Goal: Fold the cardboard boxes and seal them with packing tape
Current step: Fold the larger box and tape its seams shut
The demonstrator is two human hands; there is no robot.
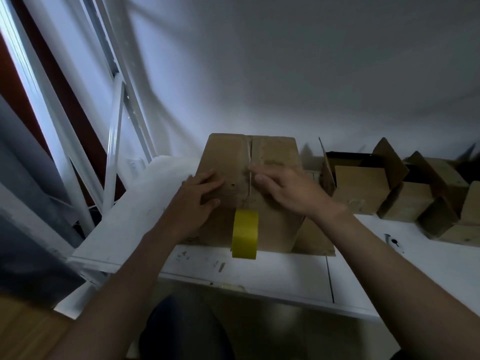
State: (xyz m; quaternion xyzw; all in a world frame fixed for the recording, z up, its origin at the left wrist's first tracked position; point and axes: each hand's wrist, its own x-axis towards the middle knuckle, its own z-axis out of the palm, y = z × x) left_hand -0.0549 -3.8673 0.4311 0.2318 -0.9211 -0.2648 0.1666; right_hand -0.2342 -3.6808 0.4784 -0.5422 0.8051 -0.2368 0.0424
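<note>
Nearest the lens, two bare forearms are stretched out over the white table (259,268), and the work is being done at their ends. The cardboard box (228,157) is stood at the table's near edge, its top flaps brought together along a centre seam (250,157). The left hand (200,196) is laid on the left flap, fingers straight and flat, nothing grasped. The right hand (291,193) is spread just across the seam, fingers extended and pressing, though the tips are hidden by blur. The flaps are being held shut, it is judged, ahead of taping. The yellow tape roll (245,233) is seen against the box's front face, directly below the seam; whether its end is already stuck there cannot be told. For a clean seal, the flaps should be butted with no gap, one hand pressing while the roll is drawn up along the seam and the strip smoothed down. Further right, open boxes (358,188) are lined against the wall, flaps raised; a white metal frame (114,152) is stood at left.
</note>
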